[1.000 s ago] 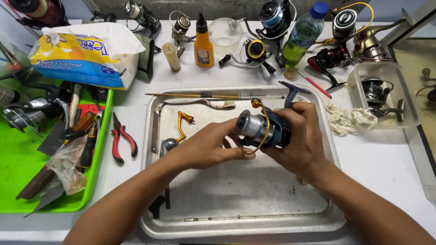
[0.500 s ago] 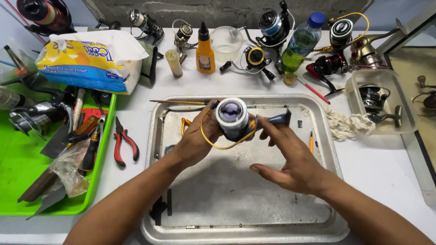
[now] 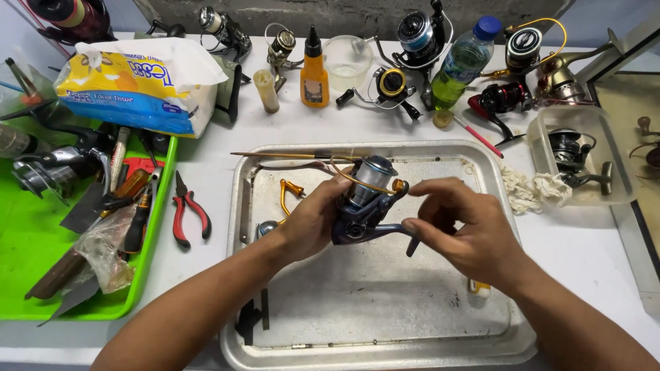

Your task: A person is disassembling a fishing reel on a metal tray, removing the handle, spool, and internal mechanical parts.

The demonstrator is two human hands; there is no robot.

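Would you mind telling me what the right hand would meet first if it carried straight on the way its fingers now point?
The right hand points left toward the reel held by the left hand. It would probably meet the reel's dark body first; its fingertips look already at the handle arm, though depth is unclear.

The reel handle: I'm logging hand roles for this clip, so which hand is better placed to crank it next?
Probably the right hand: its fingers already pinch the handle arm beside the dark blue spinning reel, while the left hand is wrapped around the reel body, steadying it above the metal tray.
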